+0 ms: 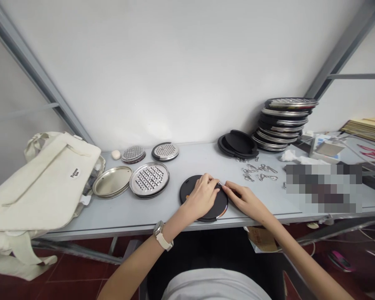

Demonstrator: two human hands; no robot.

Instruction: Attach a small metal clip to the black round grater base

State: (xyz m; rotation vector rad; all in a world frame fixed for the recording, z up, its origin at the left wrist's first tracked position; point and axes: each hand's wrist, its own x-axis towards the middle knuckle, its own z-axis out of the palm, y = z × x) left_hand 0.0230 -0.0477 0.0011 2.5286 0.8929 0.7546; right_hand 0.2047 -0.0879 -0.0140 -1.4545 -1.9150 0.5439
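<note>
A black round disc (211, 210) with a shiny metal rim strip at its lower right lies flat near the table's front edge. My left hand (203, 193) rests across it, fingers curled and pressed together at its upper right part. At that same edge my right hand (242, 200) pinches a small shiny metal piece (221, 184), mostly covered by the fingers. Several loose wire clips (251, 168) are scattered behind my right hand. To the left lie a round metal grater plate (150, 179) and a stack of plain metal discs (112, 182).
Black round holders (237, 143) lie at the back, beside a tall stack of grater discs (283, 125). Smaller round graters (133, 154) sit along the wall near a pale rounded object (116, 154). A cream bag (50, 179) covers the left end; a pixelated patch hides part of the right.
</note>
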